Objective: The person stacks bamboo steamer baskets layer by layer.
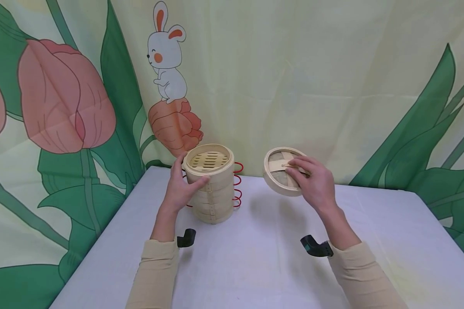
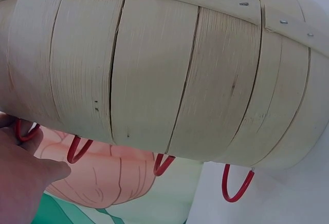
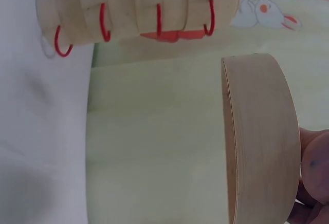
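A stack of bamboo steamer baskets (image 1: pixel 221 195) stands upright on the table, its slatted top uncovered. My left hand (image 1: pixel 181 188) grips the stack at its upper left, thumb across the front and fingers round the far side. In the left wrist view, the left hand (image 2: pixel 20 175) is beside the uppermost red handle (image 2: pixel 74 152) loops on the stack's wall (image 2: pixel 149 70). To the right, my right hand (image 1: pixel 316 182) pinches the small loop on top of the round steamer lid (image 1: pixel 276 177). That lid (image 3: pixel 262 142) is tilted in the air, apart from the stack.
A white cloth covers the table (image 1: pixel 247 266). Behind it hangs a curtain (image 1: pixel 294 77) printed with tulips, leaves and a rabbit on a carrot. Red handle loops (image 1: pixel 237 180) stick out from the stack's right side, facing the lid.
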`<state>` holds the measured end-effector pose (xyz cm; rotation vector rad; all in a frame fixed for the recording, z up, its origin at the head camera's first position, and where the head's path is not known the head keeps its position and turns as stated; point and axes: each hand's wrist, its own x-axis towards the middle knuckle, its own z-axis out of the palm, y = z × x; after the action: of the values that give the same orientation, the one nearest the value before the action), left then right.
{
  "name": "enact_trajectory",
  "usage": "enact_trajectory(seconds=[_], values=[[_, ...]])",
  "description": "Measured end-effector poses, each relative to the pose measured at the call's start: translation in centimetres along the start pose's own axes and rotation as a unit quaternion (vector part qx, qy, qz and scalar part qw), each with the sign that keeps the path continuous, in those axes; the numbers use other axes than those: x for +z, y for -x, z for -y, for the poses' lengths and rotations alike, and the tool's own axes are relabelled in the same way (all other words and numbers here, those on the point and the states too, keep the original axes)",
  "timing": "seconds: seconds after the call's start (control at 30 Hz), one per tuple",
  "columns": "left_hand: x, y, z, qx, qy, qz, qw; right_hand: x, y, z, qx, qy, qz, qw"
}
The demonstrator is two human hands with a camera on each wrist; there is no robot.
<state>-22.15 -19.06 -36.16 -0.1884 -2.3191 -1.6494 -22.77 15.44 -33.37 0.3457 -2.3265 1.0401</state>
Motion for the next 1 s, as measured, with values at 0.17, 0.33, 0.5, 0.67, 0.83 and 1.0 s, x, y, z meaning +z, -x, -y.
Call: enact_trajectory(seconds=[0.17,0.33,0.5,0.67,0.83,1.0], values=[[0.0,0.1,-0.1,-0.005,-0.001,0.000,1.0000,0.3,-0.7,1.1,-0.010,-0.019,-0.003,1.000],[0.0,0.1,-0.1,-0.009,0.000,0.000,1.0000,0.6,-1.5,2.6,-0.012,-0.042,0.002,0.999],[0.0,0.1,0.0,-0.009,0.000,0.000,1.0000,1.2,-2.2,3.9,-0.014,-0.059,0.015,0.998],[0.1,0.0,0.3,-0.001,0.000,-0.004,1.0000,2.0,-2.9,5.1,-0.021,-0.068,0.027,0.997],[0.1,-0.1,0.3,0.001,0.002,-0.007,1.0000,3.0,-3.5,6.3,-0.029,-0.076,0.033,0.996],[0.1,-0.2,0.4,-0.003,0.005,-0.009,0.9999,4.0,-4.1,7.6,-0.034,-0.086,0.040,0.995]])
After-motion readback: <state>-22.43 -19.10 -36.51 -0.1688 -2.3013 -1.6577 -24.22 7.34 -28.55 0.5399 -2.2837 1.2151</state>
